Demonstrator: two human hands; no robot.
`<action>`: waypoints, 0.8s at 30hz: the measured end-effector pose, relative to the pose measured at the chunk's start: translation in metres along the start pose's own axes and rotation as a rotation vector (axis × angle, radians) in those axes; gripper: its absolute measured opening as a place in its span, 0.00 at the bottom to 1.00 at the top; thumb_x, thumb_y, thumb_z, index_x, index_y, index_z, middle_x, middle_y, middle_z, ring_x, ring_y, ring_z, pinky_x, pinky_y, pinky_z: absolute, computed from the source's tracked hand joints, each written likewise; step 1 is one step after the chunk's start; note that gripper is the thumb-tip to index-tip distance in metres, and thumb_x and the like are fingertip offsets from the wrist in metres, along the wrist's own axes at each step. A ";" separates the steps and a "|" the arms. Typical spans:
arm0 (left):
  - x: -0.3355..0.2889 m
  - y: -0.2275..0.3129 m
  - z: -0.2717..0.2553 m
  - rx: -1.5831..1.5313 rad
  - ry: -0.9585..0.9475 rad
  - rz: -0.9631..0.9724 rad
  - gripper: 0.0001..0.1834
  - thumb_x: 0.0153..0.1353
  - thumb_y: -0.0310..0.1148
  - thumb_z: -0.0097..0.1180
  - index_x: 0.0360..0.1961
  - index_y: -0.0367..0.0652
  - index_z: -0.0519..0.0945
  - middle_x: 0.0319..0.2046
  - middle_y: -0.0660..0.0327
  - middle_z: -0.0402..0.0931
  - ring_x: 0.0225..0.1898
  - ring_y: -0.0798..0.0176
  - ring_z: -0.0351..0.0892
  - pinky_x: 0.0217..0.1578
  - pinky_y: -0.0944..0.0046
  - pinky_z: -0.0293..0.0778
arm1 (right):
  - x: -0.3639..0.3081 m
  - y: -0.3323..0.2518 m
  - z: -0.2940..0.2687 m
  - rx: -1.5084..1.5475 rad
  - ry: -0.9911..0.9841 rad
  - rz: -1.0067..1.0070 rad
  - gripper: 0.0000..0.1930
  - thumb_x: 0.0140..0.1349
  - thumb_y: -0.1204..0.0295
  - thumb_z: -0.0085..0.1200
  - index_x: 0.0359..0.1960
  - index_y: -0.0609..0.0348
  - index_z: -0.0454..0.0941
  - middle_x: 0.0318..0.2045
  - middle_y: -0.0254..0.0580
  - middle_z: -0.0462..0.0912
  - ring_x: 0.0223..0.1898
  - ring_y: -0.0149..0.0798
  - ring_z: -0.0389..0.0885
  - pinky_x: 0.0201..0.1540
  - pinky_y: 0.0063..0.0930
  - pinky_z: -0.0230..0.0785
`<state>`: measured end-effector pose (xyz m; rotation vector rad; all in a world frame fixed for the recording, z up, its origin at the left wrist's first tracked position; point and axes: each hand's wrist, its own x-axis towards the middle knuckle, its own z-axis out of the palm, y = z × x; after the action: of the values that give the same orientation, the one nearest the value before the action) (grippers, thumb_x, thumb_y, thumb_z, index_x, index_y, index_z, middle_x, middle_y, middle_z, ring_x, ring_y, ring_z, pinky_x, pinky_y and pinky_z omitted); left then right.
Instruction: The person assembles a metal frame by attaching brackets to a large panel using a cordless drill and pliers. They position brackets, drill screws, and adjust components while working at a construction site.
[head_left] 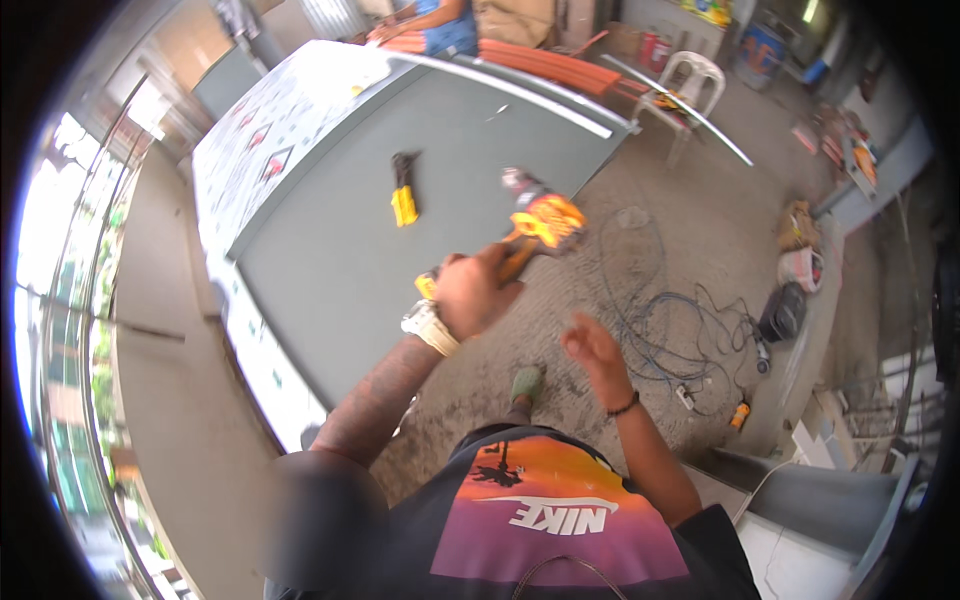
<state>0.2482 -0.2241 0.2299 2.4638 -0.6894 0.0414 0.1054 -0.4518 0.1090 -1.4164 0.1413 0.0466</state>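
My left hand (475, 292) is wrapped around the grip of a yellow and black cordless drill (550, 220). The drill is held over the right edge of a large grey panel (330, 270), its nose tilted toward the far left; motion blurs it slightly. My right hand (594, 358) hangs above the floor to the right of the panel, fingers apart and loosely bent, with nothing in them. On the panel, left of the drill, lies a hand tool (403, 195) with yellow handles and a black head; its exact kind is unclear.
A patterned white sheet (250, 130) lies under the panel. Metal strips (500, 92) and reddish tubes (550, 68) run along its far edge, near a seated person (440, 25). A white chair (690, 85) stands far right. Cables (665, 330) coil on the floor to my right.
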 end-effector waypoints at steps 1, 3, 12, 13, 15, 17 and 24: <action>-0.028 0.026 0.001 0.068 0.058 0.067 0.29 0.55 0.44 0.72 0.55 0.43 0.81 0.30 0.51 0.87 0.33 0.49 0.87 0.50 0.53 0.78 | -0.003 -0.020 0.021 0.201 -0.113 -0.048 0.34 0.70 0.56 0.63 0.70 0.60 0.66 0.56 0.44 0.80 0.59 0.38 0.77 0.63 0.35 0.70; -0.082 0.062 0.015 0.005 0.043 0.105 0.28 0.53 0.45 0.71 0.53 0.45 0.82 0.28 0.54 0.85 0.31 0.47 0.86 0.51 0.53 0.76 | -0.026 -0.043 0.051 0.496 -0.224 -0.126 0.37 0.70 0.57 0.62 0.74 0.58 0.60 0.58 0.44 0.79 0.61 0.38 0.76 0.64 0.35 0.70; -0.269 0.086 0.025 -0.180 -0.261 0.127 0.24 0.55 0.38 0.69 0.53 0.43 0.81 0.41 0.53 0.85 0.44 0.47 0.84 0.50 0.50 0.75 | -0.172 0.053 0.065 0.518 0.085 0.070 0.27 0.67 0.76 0.59 0.66 0.61 0.67 0.52 0.45 0.82 0.50 0.36 0.83 0.55 0.31 0.77; -0.270 0.082 -0.002 -0.155 -0.391 0.007 0.26 0.58 0.40 0.68 0.56 0.41 0.82 0.43 0.48 0.85 0.44 0.44 0.85 0.49 0.49 0.78 | -0.184 0.069 0.051 0.400 0.120 0.044 0.25 0.66 0.77 0.59 0.64 0.61 0.68 0.51 0.45 0.82 0.50 0.36 0.83 0.54 0.31 0.77; -0.289 0.033 -0.019 -0.006 -0.395 -0.164 0.26 0.61 0.41 0.67 0.56 0.38 0.81 0.43 0.45 0.86 0.42 0.42 0.86 0.45 0.47 0.80 | -0.209 0.081 0.041 0.176 0.148 0.058 0.19 0.64 0.78 0.61 0.56 0.62 0.74 0.47 0.43 0.84 0.47 0.36 0.85 0.53 0.31 0.78; -0.309 -0.016 -0.047 0.179 -0.346 -0.382 0.22 0.64 0.40 0.64 0.57 0.42 0.82 0.44 0.49 0.87 0.43 0.45 0.87 0.46 0.50 0.81 | -0.231 0.093 0.034 0.006 0.070 0.048 0.17 0.64 0.76 0.63 0.54 0.62 0.76 0.46 0.41 0.85 0.47 0.36 0.85 0.53 0.32 0.77; -0.357 -0.158 -0.077 0.380 -0.333 -0.380 0.25 0.65 0.38 0.61 0.60 0.38 0.79 0.49 0.44 0.83 0.53 0.42 0.83 0.55 0.48 0.77 | -0.288 0.137 0.088 -0.416 0.005 -0.096 0.19 0.61 0.70 0.69 0.53 0.58 0.80 0.48 0.40 0.86 0.49 0.44 0.85 0.55 0.40 0.75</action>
<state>0.0246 0.0948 0.1482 2.9670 -0.3542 -0.4280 -0.1893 -0.3290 0.0234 -1.8369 0.0689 -0.0076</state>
